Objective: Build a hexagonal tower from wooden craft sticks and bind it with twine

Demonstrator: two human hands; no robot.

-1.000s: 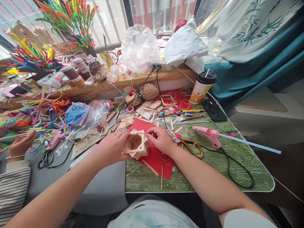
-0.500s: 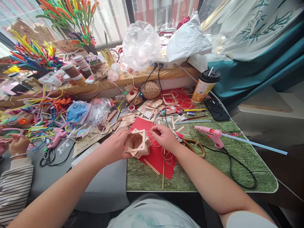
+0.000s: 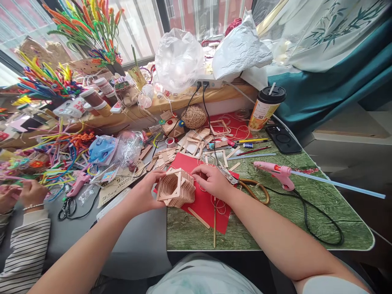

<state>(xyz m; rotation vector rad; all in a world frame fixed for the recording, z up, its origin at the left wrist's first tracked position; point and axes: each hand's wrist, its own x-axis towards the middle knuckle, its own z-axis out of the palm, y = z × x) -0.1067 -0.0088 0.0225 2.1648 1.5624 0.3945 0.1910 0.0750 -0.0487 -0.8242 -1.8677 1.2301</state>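
My left hand grips the side of a hollow, many-sided pot of stacked craft sticks, tilted so its opening faces me. My right hand is at the pot's right rim, thumb and fingers pinched on thin twine, whose end at the fingertips is hard to see. Loose loops of the twine lie below that hand on a sheet of red paper. A single craft stick and a thin wooden rod lie nearer to me.
To the right are scissors, a pink glue gun with its cord, a phone and a lidded cup. Behind the pot are loose craft sticks and a twine ball. At left, a co-worker's hand is near pipe cleaners.
The pot has tipped so more of its ridged side shows. My right fingers have come closer to its rim. The view has shifted slightly.
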